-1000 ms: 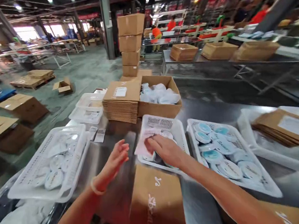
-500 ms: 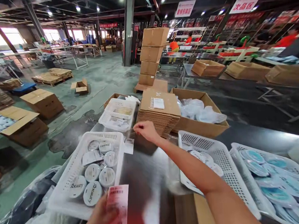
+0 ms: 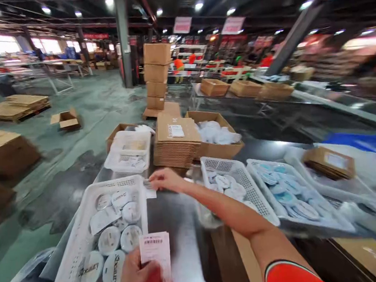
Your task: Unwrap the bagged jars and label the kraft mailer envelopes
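My left hand (image 3: pixel 138 273) holds a printed slip with a barcode (image 3: pixel 156 258) between thumb and fingers, low in the view. It is in front of a white basket (image 3: pixel 143 205) of round white lidded containers (image 3: pixel 109 239). My right hand (image 3: pixel 166 179) reaches to that basket's far right corner, its fingers pinched together by a small white tag (image 3: pixel 151 192). Whether the fingers grip anything is too blurred to tell.
Behind stand a smaller white basket (image 3: pixel 128 152), a stack of flat cartons (image 3: pixel 177 144) and an open carton of plastic bags (image 3: pixel 219 151). To the right are white baskets of round packs (image 3: pixel 261 204) and blue-white packs (image 3: pixel 285 185). Boxes are on the floor at left.
The view has turned to the right. My right hand has moved from beside the carton stack to the tag at the basket's corner. My left hand still holds the slip.
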`<state>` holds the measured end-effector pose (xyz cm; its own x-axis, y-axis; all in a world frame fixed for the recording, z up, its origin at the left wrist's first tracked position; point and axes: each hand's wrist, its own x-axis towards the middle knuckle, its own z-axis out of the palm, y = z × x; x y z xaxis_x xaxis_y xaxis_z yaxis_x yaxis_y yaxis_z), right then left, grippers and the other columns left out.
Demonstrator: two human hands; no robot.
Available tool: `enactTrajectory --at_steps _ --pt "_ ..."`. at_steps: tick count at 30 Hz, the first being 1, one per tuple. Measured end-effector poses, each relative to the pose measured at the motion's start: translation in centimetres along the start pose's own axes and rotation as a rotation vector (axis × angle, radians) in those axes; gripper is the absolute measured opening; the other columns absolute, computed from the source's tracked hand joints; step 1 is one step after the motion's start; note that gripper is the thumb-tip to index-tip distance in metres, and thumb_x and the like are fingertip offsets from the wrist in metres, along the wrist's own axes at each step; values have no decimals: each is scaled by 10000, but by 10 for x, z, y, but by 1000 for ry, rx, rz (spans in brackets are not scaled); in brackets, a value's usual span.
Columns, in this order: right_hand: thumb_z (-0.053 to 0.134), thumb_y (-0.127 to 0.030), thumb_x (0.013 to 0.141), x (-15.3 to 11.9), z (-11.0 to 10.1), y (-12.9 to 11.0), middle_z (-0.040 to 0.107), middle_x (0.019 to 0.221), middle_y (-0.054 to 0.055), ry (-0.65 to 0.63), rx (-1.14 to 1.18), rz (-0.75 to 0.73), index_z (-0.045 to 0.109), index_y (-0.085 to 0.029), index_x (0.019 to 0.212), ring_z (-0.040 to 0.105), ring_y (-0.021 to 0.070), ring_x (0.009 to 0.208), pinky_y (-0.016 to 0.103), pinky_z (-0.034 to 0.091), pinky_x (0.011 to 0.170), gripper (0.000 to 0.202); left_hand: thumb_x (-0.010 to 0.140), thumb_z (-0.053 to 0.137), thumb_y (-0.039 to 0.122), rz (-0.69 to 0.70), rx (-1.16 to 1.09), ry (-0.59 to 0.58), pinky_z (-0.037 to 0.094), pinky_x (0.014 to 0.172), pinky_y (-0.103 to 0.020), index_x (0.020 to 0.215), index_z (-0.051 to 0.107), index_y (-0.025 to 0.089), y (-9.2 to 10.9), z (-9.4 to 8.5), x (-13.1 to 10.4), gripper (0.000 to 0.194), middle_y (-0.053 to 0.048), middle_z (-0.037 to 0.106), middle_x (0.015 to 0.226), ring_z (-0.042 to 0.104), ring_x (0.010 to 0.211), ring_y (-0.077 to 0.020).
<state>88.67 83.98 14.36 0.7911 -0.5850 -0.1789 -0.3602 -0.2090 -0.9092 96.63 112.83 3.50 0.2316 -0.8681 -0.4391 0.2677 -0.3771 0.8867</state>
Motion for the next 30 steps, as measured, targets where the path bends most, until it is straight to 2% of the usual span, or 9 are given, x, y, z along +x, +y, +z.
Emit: enactTrajectory --at_steps 3,6,9,12,17,21,25,27,30 --pt "897 -428 710 -97 16 19 739 867 -7 -159 161 77 726 -204 1154 648 131 708 242 507 647 526 501 936 404 28 -21 -11 650 787 -452 834 792 254 12 29 15 392 -73 829 847 783 808 -336" --pt "981 -385 568 -182 16 33 689 841 -38 50 132 132 727 -225 1066 587 127 724 235 458 657 581 397 964 346 44 28 -61 650 808 -507 836 781 238 25 71 21 488 -97 838 861 785 830 -382" --pt "910 -451 663 -248 11 50 544 647 -53 320 127 181 638 -208 693 466 120 635 243 368 582 366 372 973 348 132 108 -59 647 806 -517 874 779 194 37 119 14 560 -114 837 878 775 846 -390" --pt "809 -538 743 -297 1 69 497 578 -43 497 194 161 580 -201 590 425 117 593 250 340 560 435 494 959 447 245 191 -95 637 786 -428 924 791 162 41 163 2 542 -90 833 896 764 858 -329" --pt "769 -540 761 -356 -30 96 623 618 -10 637 215 80 742 -184 714 501 136 591 266 380 574 359 846 708 685 324 73 -123 606 775 -361 1014 789 125 20 213 -15 590 -127 825 988 751 899 -292" --pt "752 -503 808 -393 -50 114 663 608 8 724 113 2 737 -188 672 549 157 596 278 416 584 343 853 772 530 290 35 80 623 727 -336 1287 703 132 -5 230 -39 593 -134 805 1069 760 909 -281" --pt "671 -469 907 -416 -42 130 718 680 25 723 27 -159 755 -207 748 607 176 642 291 476 637 318 857 751 326 13 41 178 528 497 -247 1627 343 154 -34 223 -75 889 -18 764 813 676 560 -169" --pt "632 -431 947 -420 -29 135 710 682 23 677 -18 -216 741 -218 757 611 175 648 296 482 666 305 862 745 349 -170 74 91 447 446 -211 1553 455 133 -54 210 -97 780 32 689 632 602 458 -143" --pt "574 -382 988 -421 -6 143 671 665 11 597 -58 -274 683 -228 729 612 175 663 302 479 712 321 866 744 543 -376 264 -95 342 398 -234 1008 759 119 -85 187 -128 448 1 600 477 508 366 -145"
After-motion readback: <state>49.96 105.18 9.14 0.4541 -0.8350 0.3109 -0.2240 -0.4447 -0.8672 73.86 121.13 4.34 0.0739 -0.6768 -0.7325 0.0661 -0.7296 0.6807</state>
